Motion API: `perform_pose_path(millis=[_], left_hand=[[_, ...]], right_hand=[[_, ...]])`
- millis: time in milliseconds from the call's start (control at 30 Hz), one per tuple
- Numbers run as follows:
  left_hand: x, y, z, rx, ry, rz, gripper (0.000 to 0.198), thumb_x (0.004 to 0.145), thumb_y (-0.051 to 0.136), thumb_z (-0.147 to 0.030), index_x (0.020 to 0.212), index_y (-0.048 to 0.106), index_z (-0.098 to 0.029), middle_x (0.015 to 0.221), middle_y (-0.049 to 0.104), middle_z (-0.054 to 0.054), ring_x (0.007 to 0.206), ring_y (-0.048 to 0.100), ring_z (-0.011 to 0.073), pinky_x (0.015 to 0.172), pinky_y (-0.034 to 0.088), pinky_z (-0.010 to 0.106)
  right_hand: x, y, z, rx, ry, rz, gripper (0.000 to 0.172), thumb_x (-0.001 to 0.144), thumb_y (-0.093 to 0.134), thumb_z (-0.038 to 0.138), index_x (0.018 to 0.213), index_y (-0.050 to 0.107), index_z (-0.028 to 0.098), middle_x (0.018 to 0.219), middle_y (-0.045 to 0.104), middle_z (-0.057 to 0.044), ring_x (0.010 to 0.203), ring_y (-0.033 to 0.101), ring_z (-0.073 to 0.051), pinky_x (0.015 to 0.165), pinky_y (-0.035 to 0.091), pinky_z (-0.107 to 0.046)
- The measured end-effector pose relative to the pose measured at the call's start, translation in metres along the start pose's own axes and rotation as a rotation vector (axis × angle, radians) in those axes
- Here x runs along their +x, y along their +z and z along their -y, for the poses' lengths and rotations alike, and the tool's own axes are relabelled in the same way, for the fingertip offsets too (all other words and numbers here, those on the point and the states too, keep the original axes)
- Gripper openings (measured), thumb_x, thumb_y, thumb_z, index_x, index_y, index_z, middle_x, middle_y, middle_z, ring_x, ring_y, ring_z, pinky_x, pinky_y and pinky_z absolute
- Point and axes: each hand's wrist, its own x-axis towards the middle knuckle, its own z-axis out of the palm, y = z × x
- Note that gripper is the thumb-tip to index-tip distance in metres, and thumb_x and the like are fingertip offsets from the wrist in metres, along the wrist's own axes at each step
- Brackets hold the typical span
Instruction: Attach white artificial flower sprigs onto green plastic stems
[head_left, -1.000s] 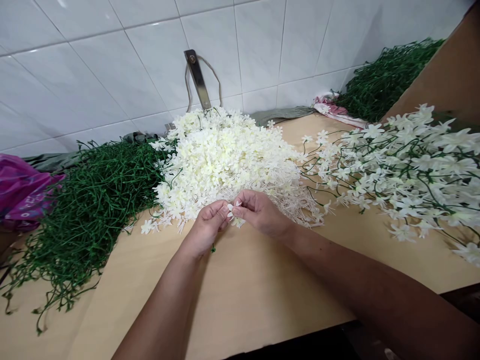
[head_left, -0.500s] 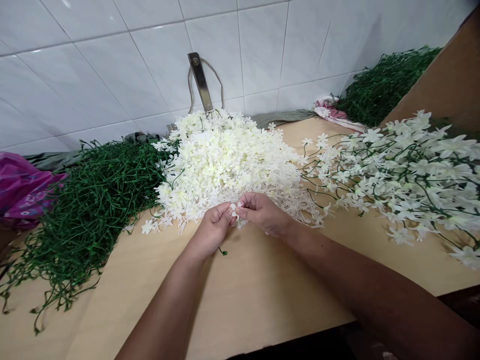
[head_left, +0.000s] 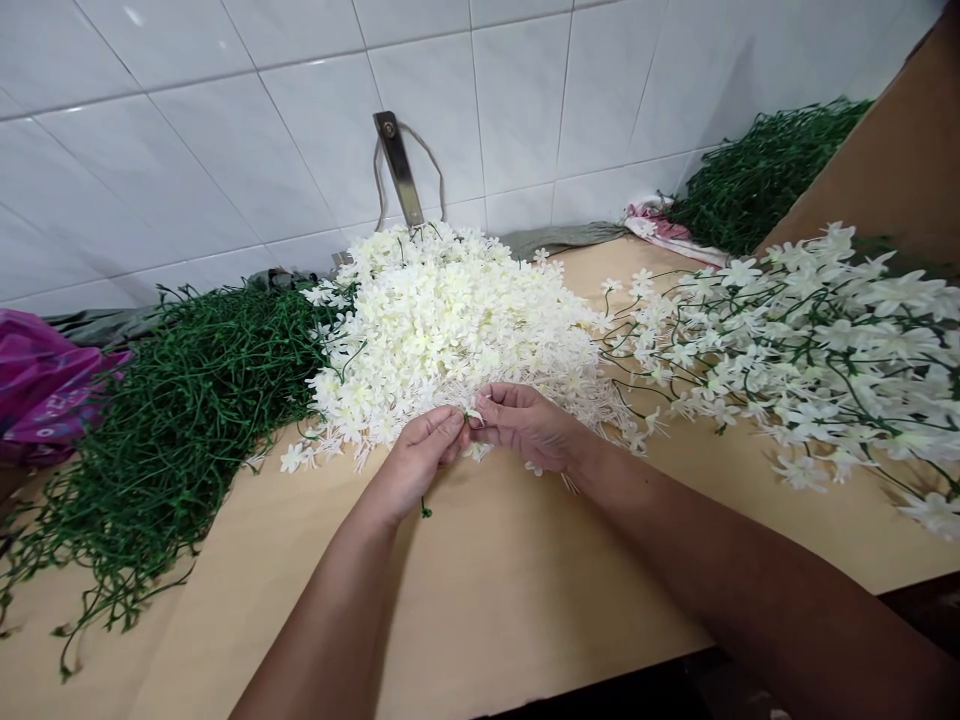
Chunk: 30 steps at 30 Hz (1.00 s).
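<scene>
White, petalled, fabric-like blossom [head_left: 475, 414], pinched between left hand [head_left: 421, 442] and right hand [head_left: 534, 428]: I judge it light, soft, best gripped basally.

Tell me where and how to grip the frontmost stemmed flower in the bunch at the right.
Pinch its green stem just behind the white bloom, coming from the near side. The bloom juts out of the bunch over bare tan tabletop, so that side looks most open; the splayed petals would probably bend.
</scene>
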Motion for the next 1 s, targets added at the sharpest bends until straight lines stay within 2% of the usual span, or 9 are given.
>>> perform_pose_path(millis=[367, 533, 700, 1000], left_hand=[[-0.003, 0.0, -0.002, 0.051, 0.032, 0.066, 0.033, 0.076, 0.047, -0.044, 0.058, 0.044, -0.015, 0.049, 0.027, -0.006, 0.047, 0.021, 0.007, 0.046, 0.015, 0.022], [-0.003, 0.001, 0.001, 0.018, 0.04, 0.072, 0.033, 0.074, 0.049, -0.044, 0.059, 0.044, -0.015, 0.052, 0.031, -0.005, 0.048, 0.022, 0.007, 0.046, 0.016, 0.022], [-0.004, 0.003, 0.002, 0.037, 0.017, 0.105, 0.033, 0.073, 0.05, -0.045, 0.06, 0.045, -0.015, 0.054, 0.033, -0.004, 0.049, 0.024, 0.0069, 0.046, 0.017, 0.022], [-0.006, 0.004, -0.001, 0.067, -0.004, 0.149, 0.034, 0.071, 0.053, -0.043, 0.055, 0.041, -0.016, 0.052, 0.03, -0.005, 0.049, 0.023, 0.0069, 0.046, 0.018, 0.022]], right_hand=[[0.0, -0.002, 0.002, 0.033, 0.047, 0.052, 0.021, 0.061, 0.071, 0.019, 0.07, 0.053, 0.013, 0.062, 0.062, 0.001, 0.063, 0.06, -0.01, 0.07, 0.045, -0.027], [-0.001, -0.001, 0.004, -0.071, 0.033, 0.062, 0.025, 0.059, 0.072, 0.023, 0.066, 0.051, 0.012, 0.058, 0.062, 0.001, 0.058, 0.06, -0.009, 0.064, 0.043, -0.024], [0.0, -0.002, 0.004, -0.168, 0.112, 0.045, 0.032, 0.054, 0.075, 0.029, 0.065, 0.05, 0.013, 0.056, 0.059, 0.003, 0.057, 0.057, -0.009, 0.062, 0.04, -0.024], [-0.005, -0.002, 0.015, -0.381, 0.163, 0.12, 0.035, 0.054, 0.073, 0.034, 0.067, 0.048, 0.013, 0.057, 0.053, 0.005, 0.054, 0.047, -0.005, 0.054, 0.032, -0.02]])
